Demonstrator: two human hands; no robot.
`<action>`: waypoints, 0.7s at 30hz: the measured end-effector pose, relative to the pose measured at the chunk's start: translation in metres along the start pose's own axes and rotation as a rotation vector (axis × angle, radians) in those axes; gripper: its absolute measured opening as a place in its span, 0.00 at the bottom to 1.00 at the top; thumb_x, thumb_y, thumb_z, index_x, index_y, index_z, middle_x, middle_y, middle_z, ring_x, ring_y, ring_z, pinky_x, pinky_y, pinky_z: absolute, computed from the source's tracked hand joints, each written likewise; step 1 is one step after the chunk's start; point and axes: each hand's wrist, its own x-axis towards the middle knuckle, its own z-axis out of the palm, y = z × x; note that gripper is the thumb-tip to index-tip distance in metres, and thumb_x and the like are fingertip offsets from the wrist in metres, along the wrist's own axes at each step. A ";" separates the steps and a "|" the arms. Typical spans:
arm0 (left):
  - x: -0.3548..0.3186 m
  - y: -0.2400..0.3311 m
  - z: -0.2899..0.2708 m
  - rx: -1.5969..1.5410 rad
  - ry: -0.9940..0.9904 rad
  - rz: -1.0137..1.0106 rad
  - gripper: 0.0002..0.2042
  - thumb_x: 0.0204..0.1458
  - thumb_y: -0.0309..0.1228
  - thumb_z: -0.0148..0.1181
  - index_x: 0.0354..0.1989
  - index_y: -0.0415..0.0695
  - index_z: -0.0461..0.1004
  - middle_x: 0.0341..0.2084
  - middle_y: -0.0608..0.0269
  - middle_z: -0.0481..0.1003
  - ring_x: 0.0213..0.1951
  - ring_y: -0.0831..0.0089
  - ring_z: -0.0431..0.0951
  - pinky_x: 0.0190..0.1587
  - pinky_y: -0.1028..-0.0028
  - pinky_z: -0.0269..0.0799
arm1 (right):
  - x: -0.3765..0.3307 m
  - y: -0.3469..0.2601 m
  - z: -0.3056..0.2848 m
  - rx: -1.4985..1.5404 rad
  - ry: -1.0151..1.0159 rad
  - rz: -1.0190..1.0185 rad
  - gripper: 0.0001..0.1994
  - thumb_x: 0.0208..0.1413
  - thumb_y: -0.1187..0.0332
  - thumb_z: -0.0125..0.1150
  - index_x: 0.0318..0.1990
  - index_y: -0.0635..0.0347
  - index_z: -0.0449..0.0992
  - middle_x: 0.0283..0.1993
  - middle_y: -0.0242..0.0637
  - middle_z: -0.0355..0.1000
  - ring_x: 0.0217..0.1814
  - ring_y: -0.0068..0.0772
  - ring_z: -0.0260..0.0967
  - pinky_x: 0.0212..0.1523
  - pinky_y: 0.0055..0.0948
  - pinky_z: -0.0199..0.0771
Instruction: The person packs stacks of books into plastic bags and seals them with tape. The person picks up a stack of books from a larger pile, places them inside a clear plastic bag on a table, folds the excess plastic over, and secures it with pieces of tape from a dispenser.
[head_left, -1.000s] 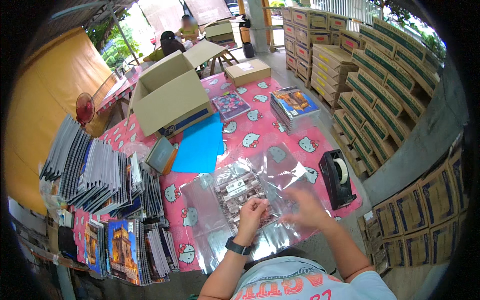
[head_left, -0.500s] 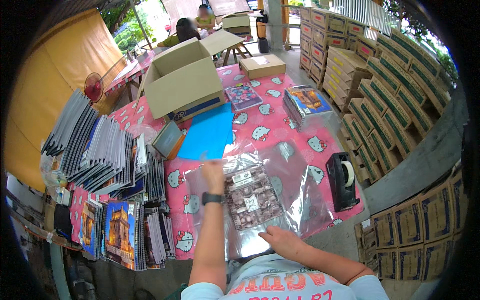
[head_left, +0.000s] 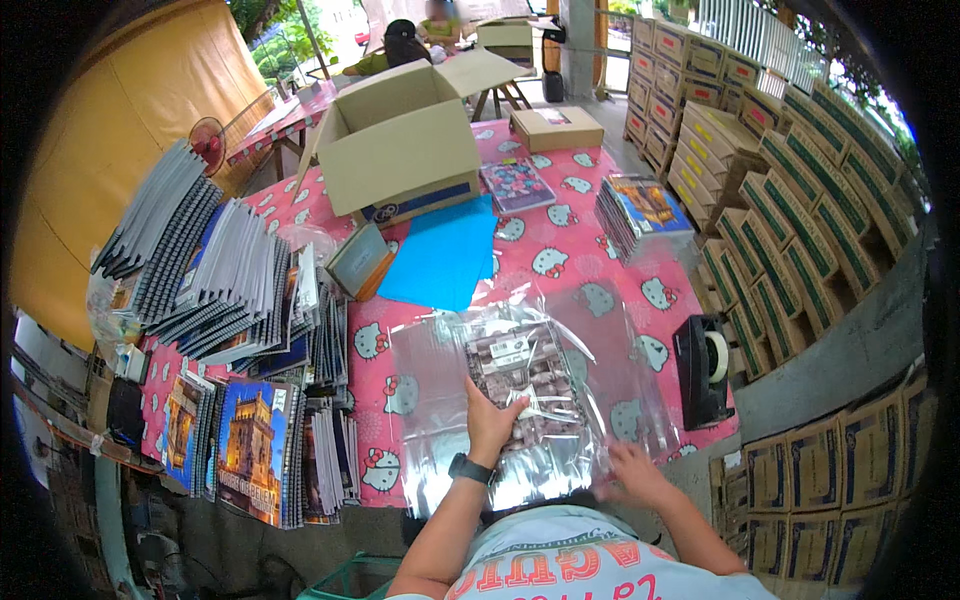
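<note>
A spiral notebook [head_left: 548,352] with a brown-grey patterned cover lies in front of me, among clear plastic wrap [head_left: 435,350] that spreads out around it. My left hand [head_left: 488,418] grips the notebook's left side, thumb across the cover and the other fingers partly hidden along the edge. My right hand [head_left: 637,476] is beside the lower right edge of the wrap; motion smears its fingers, so whether they pinch the film is unclear.
Stacks of spiral notebooks [head_left: 245,425] fill the left side. Blue sheets [head_left: 440,255], an open carton [head_left: 400,150] and a flat box [head_left: 556,130] lie beyond. At right are a tape dispenser [head_left: 703,375] and a wrapped notebook stack [head_left: 645,215].
My left hand has come down from the wrap's upper left part onto the notebook's left side. My right hand has moved right, away from the notebook's lower edge. The view has shifted slightly.
</note>
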 end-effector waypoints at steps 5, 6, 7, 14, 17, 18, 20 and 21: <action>0.000 0.004 -0.004 -0.015 0.014 0.062 0.48 0.32 0.39 0.72 0.57 0.28 0.47 0.50 0.35 0.62 0.52 0.48 0.64 0.54 0.63 0.59 | -0.007 0.008 -0.049 0.709 -0.352 0.041 0.18 0.51 0.58 0.59 0.46 0.58 0.74 0.43 0.43 0.72 0.44 0.32 0.70 0.46 0.31 0.68; 0.002 -0.005 -0.004 0.009 0.027 0.064 0.48 0.32 0.39 0.72 0.57 0.28 0.47 0.49 0.35 0.62 0.52 0.47 0.64 0.54 0.63 0.59 | 0.017 0.005 -0.051 0.810 -0.056 0.094 0.17 0.53 0.59 0.57 0.45 0.59 0.74 0.39 0.41 0.75 0.39 0.29 0.72 0.42 0.28 0.69; 0.004 -0.012 -0.005 0.031 0.042 0.063 0.48 0.32 0.39 0.72 0.57 0.28 0.47 0.49 0.35 0.63 0.51 0.47 0.65 0.53 0.62 0.60 | 0.053 0.007 -0.050 0.880 0.196 0.137 0.17 0.53 0.60 0.56 0.46 0.60 0.73 0.40 0.41 0.75 0.40 0.30 0.72 0.43 0.28 0.69; 0.006 -0.015 -0.020 -0.093 -0.070 -0.031 0.43 0.36 0.34 0.68 0.58 0.32 0.48 0.48 0.40 0.66 0.50 0.53 0.69 0.52 0.66 0.63 | 0.152 -0.009 -0.006 0.636 0.445 0.229 0.21 0.54 0.59 0.53 0.47 0.70 0.70 0.43 0.50 0.72 0.43 0.46 0.70 0.45 0.38 0.67; 0.009 -0.014 -0.019 -0.141 -0.085 -0.034 0.39 0.38 0.33 0.66 0.58 0.36 0.50 0.45 0.44 0.70 0.47 0.55 0.72 0.49 0.66 0.66 | 0.158 0.005 0.005 0.738 0.522 0.175 0.23 0.54 0.57 0.52 0.49 0.70 0.68 0.43 0.56 0.69 0.46 0.53 0.66 0.48 0.44 0.63; 0.005 -0.006 -0.019 -0.183 -0.085 -0.074 0.39 0.38 0.33 0.66 0.58 0.35 0.50 0.46 0.43 0.69 0.47 0.55 0.72 0.49 0.66 0.65 | 0.155 -0.003 0.006 0.608 0.526 0.180 0.24 0.54 0.57 0.52 0.51 0.69 0.67 0.44 0.57 0.68 0.47 0.55 0.64 0.49 0.44 0.62; 0.006 -0.014 -0.011 -0.297 -0.069 -0.093 0.40 0.39 0.35 0.66 0.58 0.33 0.50 0.48 0.42 0.67 0.50 0.56 0.70 0.51 0.66 0.64 | 0.152 -0.011 0.009 0.474 0.484 0.226 0.27 0.54 0.56 0.51 0.56 0.68 0.60 0.46 0.56 0.67 0.49 0.58 0.61 0.50 0.45 0.58; 0.005 -0.018 -0.007 -0.247 -0.049 -0.106 0.40 0.39 0.36 0.66 0.58 0.32 0.49 0.49 0.41 0.66 0.50 0.55 0.69 0.51 0.66 0.63 | 0.153 -0.015 0.008 0.480 0.457 0.261 0.28 0.55 0.56 0.50 0.58 0.66 0.58 0.48 0.56 0.66 0.51 0.57 0.59 0.52 0.47 0.57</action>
